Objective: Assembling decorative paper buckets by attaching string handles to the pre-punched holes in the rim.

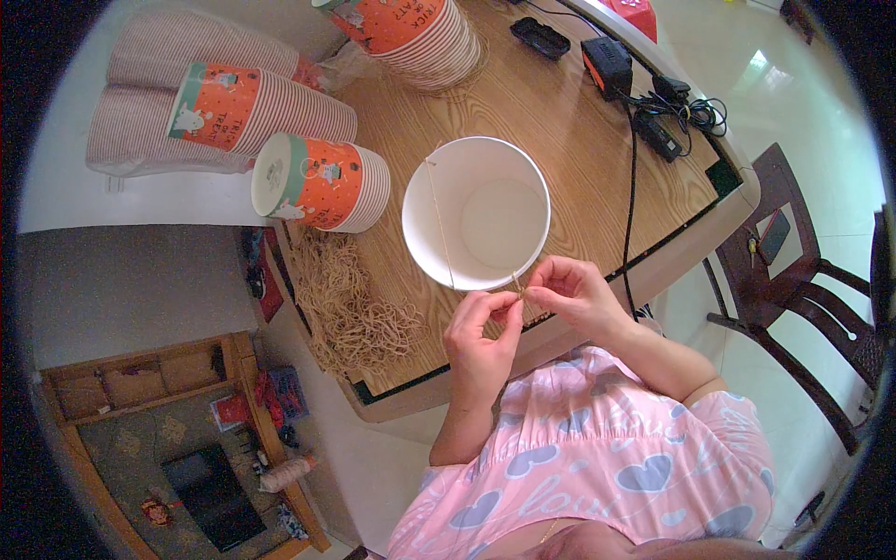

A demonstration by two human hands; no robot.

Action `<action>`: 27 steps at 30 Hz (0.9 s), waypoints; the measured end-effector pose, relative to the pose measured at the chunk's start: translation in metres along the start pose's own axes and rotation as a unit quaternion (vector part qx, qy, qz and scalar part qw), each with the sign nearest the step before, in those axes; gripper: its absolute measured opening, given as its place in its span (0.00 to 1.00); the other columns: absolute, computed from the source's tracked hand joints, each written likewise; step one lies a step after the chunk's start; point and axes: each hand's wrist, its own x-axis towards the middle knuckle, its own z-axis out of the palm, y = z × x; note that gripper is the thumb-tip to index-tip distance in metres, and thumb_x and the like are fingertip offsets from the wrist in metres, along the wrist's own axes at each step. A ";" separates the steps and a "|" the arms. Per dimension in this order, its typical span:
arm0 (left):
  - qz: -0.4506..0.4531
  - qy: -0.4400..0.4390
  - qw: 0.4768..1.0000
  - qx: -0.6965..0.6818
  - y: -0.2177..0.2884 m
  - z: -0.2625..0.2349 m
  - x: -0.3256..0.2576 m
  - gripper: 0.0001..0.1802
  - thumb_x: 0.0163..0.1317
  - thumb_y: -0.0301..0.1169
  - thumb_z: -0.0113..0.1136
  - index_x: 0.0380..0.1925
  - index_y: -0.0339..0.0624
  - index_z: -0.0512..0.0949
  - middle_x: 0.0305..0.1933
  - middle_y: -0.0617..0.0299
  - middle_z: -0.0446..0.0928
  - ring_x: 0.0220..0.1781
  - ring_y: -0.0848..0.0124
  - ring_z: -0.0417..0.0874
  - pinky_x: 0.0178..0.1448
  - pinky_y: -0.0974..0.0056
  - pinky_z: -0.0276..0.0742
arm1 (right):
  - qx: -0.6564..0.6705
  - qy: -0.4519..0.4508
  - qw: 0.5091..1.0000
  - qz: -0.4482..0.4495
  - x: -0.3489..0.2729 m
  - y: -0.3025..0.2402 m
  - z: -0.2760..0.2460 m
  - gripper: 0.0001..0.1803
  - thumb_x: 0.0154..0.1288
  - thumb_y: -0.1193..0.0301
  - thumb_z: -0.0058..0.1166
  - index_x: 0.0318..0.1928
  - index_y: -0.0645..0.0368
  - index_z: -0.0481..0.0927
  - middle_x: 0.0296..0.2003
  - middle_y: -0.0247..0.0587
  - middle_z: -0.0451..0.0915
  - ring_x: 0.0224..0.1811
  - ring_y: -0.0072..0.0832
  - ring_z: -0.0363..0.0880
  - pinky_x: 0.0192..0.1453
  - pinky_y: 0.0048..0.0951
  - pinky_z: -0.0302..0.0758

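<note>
A white paper bucket (425, 245) stands in front of me, its inside facing up. A thin tan cord (441, 220) crosses its left side, from a short tied end at the far rim to the near rim. Just outside the near rim, my left hand (482, 334) pinches the cord's end between thumb and index finger. My right hand (583, 299) meets it there, thumb and index finger also pinched on the cord. The fingertips nearly touch, and they hide how the cord is looped or knotted. A pile of loose cords (350, 313) lies left of the bucket.
Nested orange-and-green paper buckets (322, 182) lie on their sides at the left, with more stacks (261, 107) behind, some in clear plastic. Another stack (420, 47) stands at the back. A black charger (607, 67) and cables (686, 117) lie far right. A wooden chair (779, 247) stands beyond.
</note>
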 end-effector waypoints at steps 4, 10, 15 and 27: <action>0.017 0.007 1.000 0.005 -0.005 0.001 -0.001 0.04 0.48 0.20 0.60 0.26 0.36 0.76 0.25 0.59 0.74 0.26 0.70 0.76 0.32 0.67 0.72 | -0.001 -0.008 1.000 0.011 -0.002 -0.003 0.001 0.05 0.59 0.75 0.55 0.32 0.62 0.73 0.30 0.27 0.72 0.32 0.12 0.69 0.36 0.14 0.67; 0.002 0.019 1.000 0.022 -0.004 0.005 -0.001 0.04 0.47 0.19 0.59 0.24 0.36 0.75 0.25 0.62 0.74 0.27 0.74 0.75 0.35 0.70 0.70 | -0.057 -0.020 0.998 -0.035 -0.002 0.000 -0.001 0.05 0.59 0.75 0.55 0.33 0.63 0.73 0.30 0.28 0.73 0.34 0.13 0.69 0.38 0.16 0.68; -0.005 0.018 1.000 0.004 -0.005 0.005 -0.001 0.03 0.48 0.19 0.59 0.24 0.35 0.75 0.25 0.62 0.73 0.27 0.74 0.74 0.35 0.70 0.70 | -0.047 -0.026 0.998 -0.035 0.000 0.003 -0.003 0.06 0.60 0.74 0.53 0.35 0.63 0.73 0.30 0.28 0.73 0.34 0.14 0.70 0.38 0.17 0.68; -0.024 0.005 1.000 -0.013 -0.001 0.001 -0.001 0.03 0.48 0.20 0.59 0.24 0.35 0.75 0.25 0.62 0.74 0.28 0.74 0.74 0.35 0.71 0.70 | 0.064 -0.054 0.996 -0.013 0.006 0.008 -0.003 0.05 0.60 0.73 0.54 0.35 0.61 0.75 0.30 0.25 0.74 0.32 0.11 0.70 0.35 0.15 0.68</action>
